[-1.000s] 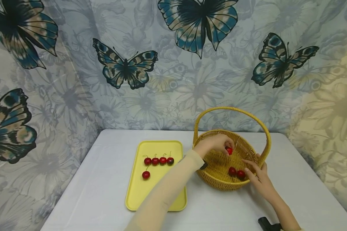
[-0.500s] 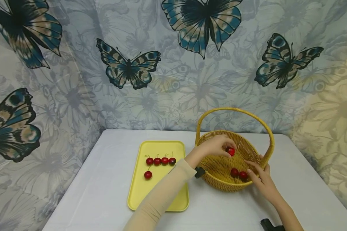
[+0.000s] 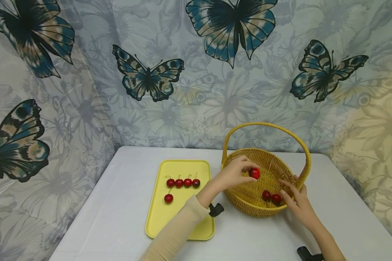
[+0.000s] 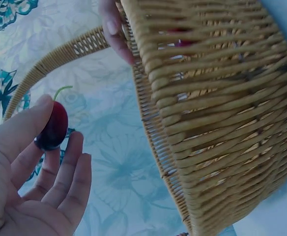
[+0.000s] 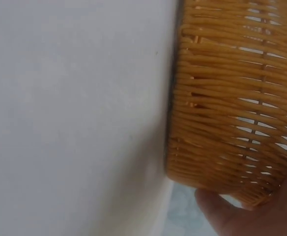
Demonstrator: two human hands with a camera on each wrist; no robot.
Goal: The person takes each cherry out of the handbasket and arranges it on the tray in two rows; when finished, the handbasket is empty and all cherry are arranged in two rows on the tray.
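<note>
Currently we record the left hand (image 3: 236,174) pinching a round, glossy red cherry (image 3: 254,173) with a green stem between thumb and finger, its other fingers loosely bent. We place that cherry above the opening of a yellow woven wicker basket (image 3: 248,210) with an arched handle (image 3: 266,124), apart from the weave. We see the right hand (image 3: 298,204) gripping the basket's rim near the handle's base. Inside, we count two dark-red cherries (image 3: 266,195), side by side. On a yellow rectangular tray (image 3: 184,166), we log four stemmed cherries (image 3: 179,183) in a row and a fifth cherry (image 3: 168,198) nearer the person.
</note>
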